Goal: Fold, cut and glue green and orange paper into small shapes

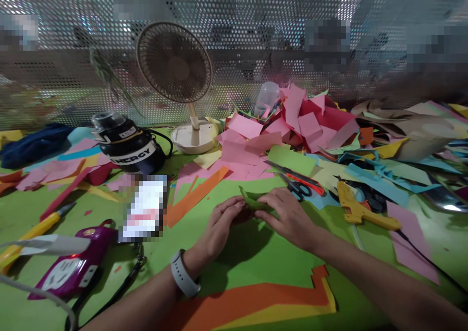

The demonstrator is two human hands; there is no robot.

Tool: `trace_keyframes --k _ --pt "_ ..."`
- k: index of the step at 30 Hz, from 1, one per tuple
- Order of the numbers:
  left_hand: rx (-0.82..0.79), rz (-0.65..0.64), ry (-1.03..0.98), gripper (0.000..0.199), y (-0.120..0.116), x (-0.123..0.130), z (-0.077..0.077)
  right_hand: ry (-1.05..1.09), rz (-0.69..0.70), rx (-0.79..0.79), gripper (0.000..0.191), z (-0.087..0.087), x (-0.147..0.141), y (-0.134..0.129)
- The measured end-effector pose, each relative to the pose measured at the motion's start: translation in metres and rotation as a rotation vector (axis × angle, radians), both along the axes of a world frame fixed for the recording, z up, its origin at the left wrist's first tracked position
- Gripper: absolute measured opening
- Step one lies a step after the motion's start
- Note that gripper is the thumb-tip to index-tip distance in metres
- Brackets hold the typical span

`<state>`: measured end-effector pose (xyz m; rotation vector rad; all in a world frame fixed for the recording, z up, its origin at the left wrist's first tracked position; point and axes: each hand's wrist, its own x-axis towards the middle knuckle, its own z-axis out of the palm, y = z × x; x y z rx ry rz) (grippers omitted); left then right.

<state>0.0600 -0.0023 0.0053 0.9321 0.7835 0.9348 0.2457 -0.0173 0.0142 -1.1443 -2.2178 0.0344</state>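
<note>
A small folded piece of green paper (256, 202) is held between my two hands, over a large green sheet (270, 258). My left hand (224, 223), with a pale watch band at the wrist, has its fingers closed on the paper's left side. From the right, my right hand (287, 216) pinches the same piece between thumb and fingers. Under the green sheet's near edge lie orange paper (256, 299) and yellow paper. Black scissors (298, 188) and an orange-and-black cutter (310, 182) rest just beyond my right hand.
A yellow glue gun (361, 211) lies at the right with its cable. Pink scraps (252, 148) pile up behind. A fan (175, 63), black bottle (127, 143), phone (144, 209), purple device (73, 260) and yellow-handled tool (31, 236) occupy the left.
</note>
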Motion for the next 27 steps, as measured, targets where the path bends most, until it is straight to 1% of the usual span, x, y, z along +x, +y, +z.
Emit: trace_keyframes --k 2,5,8,10,11,13,14,15,16,18,19,20,22,27 --pt "0.042 -0.002 0.042 0.024 -0.001 -0.001 0.0 -0.001 -0.02 -0.02 0.015 -0.001 0.0 -0.001" --pt "0.13 0.015 0.166 0.025 -0.001 0.0 -0.001 0.016 -0.049 -0.056 0.012 -0.002 -0.001 -0.001" --pt "0.141 0.051 0.234 0.031 0.001 0.002 -0.004 0.031 -0.051 -0.082 0.013 -0.002 -0.003 -0.001" --pt "0.097 0.096 0.211 0.032 0.002 0.003 -0.005 0.101 -0.081 -0.053 0.019 -0.001 -0.002 -0.001" --pt "0.065 0.131 0.18 0.033 0.003 0.003 -0.005 0.168 -0.119 -0.038 0.025 0.001 -0.002 0.0" --pt "-0.005 0.206 0.096 0.034 0.005 0.004 -0.004 0.352 -0.222 -0.072 0.045 0.003 0.001 0.003" --pt "-0.033 0.235 0.06 0.035 0.005 0.004 -0.003 0.455 -0.257 -0.147 0.055 0.004 0.002 0.004" --pt "-0.054 0.251 0.034 0.034 0.005 0.004 -0.003 0.549 -0.265 -0.27 0.061 0.005 0.003 0.005" --pt "-0.068 0.258 0.02 0.034 0.005 0.004 -0.002 0.631 -0.246 -0.426 0.064 0.005 0.003 0.007" --pt "-0.069 0.252 0.02 0.033 0.005 0.005 0.0 0.745 -0.157 -0.745 0.058 0.005 0.003 0.009" --pt "-0.061 0.249 0.027 0.034 0.004 0.006 0.001 0.788 -0.116 -0.861 0.053 0.005 0.002 0.009" --pt "-0.053 0.245 0.033 0.034 0.004 0.006 0.001 0.83 -0.092 -0.932 0.049 0.004 0.001 0.01" --pt "-0.053 0.244 0.034 0.036 0.002 0.006 0.001 0.917 -0.089 -0.97 0.044 0.003 -0.001 0.01" --pt "-0.064 0.232 0.006 0.035 0.002 0.005 -0.004 1.057 -0.151 -1.024 0.039 0.002 -0.004 0.011"
